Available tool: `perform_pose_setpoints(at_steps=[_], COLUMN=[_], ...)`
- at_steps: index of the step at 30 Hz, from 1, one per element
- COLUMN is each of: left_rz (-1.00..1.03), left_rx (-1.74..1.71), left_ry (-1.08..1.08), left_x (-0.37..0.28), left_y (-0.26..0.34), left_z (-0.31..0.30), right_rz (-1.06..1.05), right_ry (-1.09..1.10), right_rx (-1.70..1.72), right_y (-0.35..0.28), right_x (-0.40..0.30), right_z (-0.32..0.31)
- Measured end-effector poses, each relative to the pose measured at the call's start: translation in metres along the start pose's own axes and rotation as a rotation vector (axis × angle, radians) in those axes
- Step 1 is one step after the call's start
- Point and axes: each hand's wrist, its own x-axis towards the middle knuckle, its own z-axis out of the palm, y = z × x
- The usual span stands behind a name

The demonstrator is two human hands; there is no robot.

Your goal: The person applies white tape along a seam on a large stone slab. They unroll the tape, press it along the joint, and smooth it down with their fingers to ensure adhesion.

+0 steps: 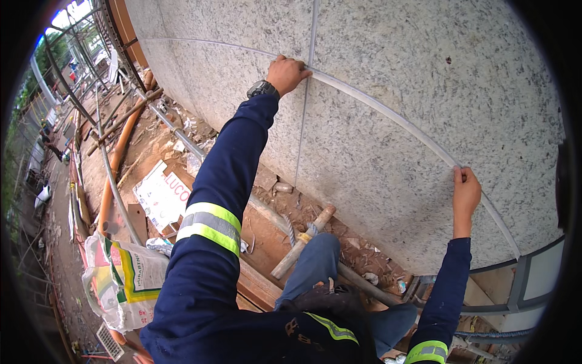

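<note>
A speckled stone-panelled wall [386,54] fills the upper right, crossed by a long curved seam and a narrower upright joint [302,132]. A pale strip [386,107] runs along the curved seam between my hands. My left hand [287,75], with a dark watch at the wrist, has its thumb and fingers at the strip where the two joints cross. My right hand [466,189] pinches the strip at the lower right, fingertips against the wall. Whether the strip sits inside the groove or over it, I cannot tell.
Metal scaffold tubes [179,132] and a tied wooden pole [313,241] lie along the wall's foot. An orange pipe [119,157], a torn white board [163,193], a printed 25 kg sack [136,273] and rubble are at left. A person [50,144] is far left. A grey frame [518,282] stands lower right.
</note>
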Motion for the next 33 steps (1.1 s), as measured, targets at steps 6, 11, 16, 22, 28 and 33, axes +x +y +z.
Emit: perform_pose_setpoints(at_steps=[6, 11, 16, 22, 28, 33], left_rz=[-0.004, -0.003, -0.045, 0.006, -0.002, 0.029], left_rx=[-0.003, -0.007, -0.006, -0.001, -0.016, -0.019], left_ry=[-0.023, -0.018, -0.041, 0.002, -0.015, -0.009], left_x=[0.004, 0.004, 0.005, -0.001, 0.002, 0.002], left_y=[-0.003, -0.004, 0.01, 0.0, 0.003, -0.006], left_z=[-0.001, -0.002, -0.007, -0.004, -0.004, 0.002], right_rz=[-0.013, -0.007, 0.021, 0.001, 0.01, 0.002], right_ry=[0.001, 0.014, 0.027, 0.051, 0.024, 0.033], right_rx=[0.01, 0.028, 0.046, 0.057, 0.04, 0.053], right_y=[0.003, 0.003, 0.0, 0.001, 0.002, 0.004], right_x=[0.001, 0.001, -0.003, -0.004, -0.004, -0.002], right_z=[0.002, 0.005, 0.0, 0.006, 0.003, 0.007])
